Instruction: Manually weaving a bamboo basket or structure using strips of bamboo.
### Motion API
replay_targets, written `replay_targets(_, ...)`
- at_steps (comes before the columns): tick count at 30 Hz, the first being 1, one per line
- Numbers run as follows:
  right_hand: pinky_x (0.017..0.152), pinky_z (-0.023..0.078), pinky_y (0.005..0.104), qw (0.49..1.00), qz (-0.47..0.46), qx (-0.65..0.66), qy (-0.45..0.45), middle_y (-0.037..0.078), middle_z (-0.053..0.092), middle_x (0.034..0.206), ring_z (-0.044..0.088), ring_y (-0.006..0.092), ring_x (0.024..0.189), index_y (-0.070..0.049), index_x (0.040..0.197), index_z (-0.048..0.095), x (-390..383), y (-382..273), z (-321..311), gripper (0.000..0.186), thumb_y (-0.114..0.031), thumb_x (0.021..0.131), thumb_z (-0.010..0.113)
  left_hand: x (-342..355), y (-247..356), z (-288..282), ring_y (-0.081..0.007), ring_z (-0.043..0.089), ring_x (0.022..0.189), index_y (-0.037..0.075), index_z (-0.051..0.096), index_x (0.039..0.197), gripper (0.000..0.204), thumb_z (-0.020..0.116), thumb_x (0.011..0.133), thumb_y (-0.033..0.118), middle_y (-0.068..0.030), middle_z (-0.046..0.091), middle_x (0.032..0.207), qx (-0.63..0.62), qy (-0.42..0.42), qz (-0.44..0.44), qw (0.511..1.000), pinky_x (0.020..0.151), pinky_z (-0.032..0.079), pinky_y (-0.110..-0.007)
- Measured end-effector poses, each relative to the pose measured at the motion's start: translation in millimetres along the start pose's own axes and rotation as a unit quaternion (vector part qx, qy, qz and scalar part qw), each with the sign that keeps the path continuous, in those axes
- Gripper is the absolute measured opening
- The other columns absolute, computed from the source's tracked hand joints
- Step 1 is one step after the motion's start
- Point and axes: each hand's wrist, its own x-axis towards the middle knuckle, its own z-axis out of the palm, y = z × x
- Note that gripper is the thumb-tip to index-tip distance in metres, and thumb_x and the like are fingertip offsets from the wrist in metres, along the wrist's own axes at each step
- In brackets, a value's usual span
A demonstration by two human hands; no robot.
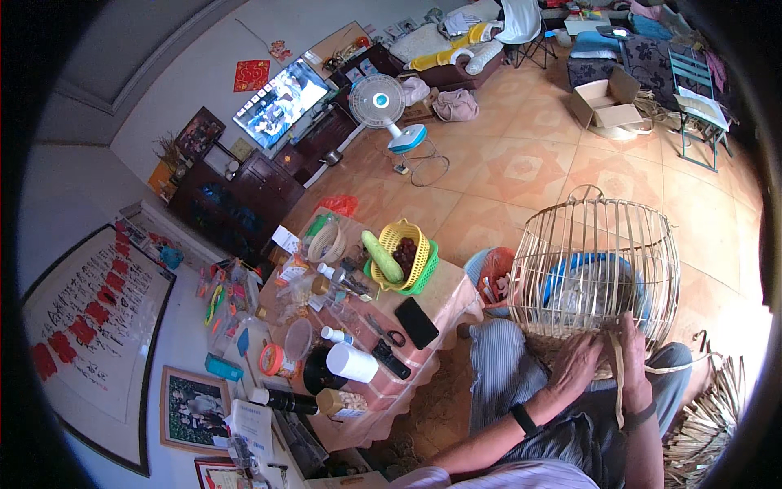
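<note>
An open cage-like basket of pale split strips (595, 228) rests at my knees, with a denser woven band (542, 342) on its near lower side. My left hand (575, 363) is at that band, fingers curled onto the weaving, with what they grip partly hidden. My right hand (631, 350) is closed at the basket's near rim beside it, holding a pale flat strip (617, 391) that hangs down and trails to the right. A blue tub (562, 273) shows through the basket's ribs.
At left, a cluttered table (444, 297) holds bottles, a phone, scissors and a yellow basket with a gourd. A red-lined bucket (497, 273) stands beside it. Loose strips (713, 407) lie at lower right. A fan (379, 106), cardboard box (603, 102) and folding chair (696, 114) stand farther back.
</note>
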Motion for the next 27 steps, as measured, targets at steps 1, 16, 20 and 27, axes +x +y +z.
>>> replay_targets(1,0.066,0.044,0.0315,1.0,0.015,-0.001,-0.009,0.002,0.058,0.08,0.052,0.0135,0.074,-0.002,0.093,0.065,1,3,-2,0.056,-0.05,0.111,0.043,0,1,0,-0.0384,0.063,0.097,-0.002,0.063,0.113,0.025,0.059,0.089,0.002,-0.0206,0.063,0.1,-0.005,0.003,-0.008,1.0,0.087,0.051,-0.048)
replay_targets(16,0.068,0.046,0.0359,0.988,0.122,0.042,-0.087,0.007,0.056,0.081,0.054,0.0201,0.073,-0.001,0.102,0.06,-7,-32,-20,0.038,-0.038,0.108,0.052,10,5,-1,-0.0454,0.066,0.082,-0.002,0.048,0.118,0.034,0.063,0.087,-0.002,-0.0247,0.063,0.087,-0.054,-0.027,-0.125,0.99,0.073,0.051,-0.053)
replay_targets(20,0.074,0.046,0.0326,0.992,0.044,-0.107,-0.055,0.003,0.058,0.084,0.054,0.014,0.079,-0.003,0.097,0.063,-10,-32,-14,0.057,-0.054,0.11,0.04,12,2,2,-0.0468,0.066,0.082,-0.003,0.051,0.11,0.027,0.065,0.087,0.002,-0.0261,0.067,0.085,-0.061,-0.018,-0.134,0.989,0.072,0.051,-0.054)
replay_targets(27,0.059,0.048,0.0299,0.986,-0.015,-0.167,-0.011,0.007,0.065,0.088,0.057,0.0142,0.068,0.001,0.106,0.062,-22,-23,-13,0.02,-0.019,0.106,0.058,28,-13,10,-0.0483,0.068,0.085,-0.004,0.061,0.095,0.019,0.067,0.091,0.013,-0.0288,0.069,0.087,-0.069,-0.098,-0.153,0.981,0.072,0.052,-0.056)
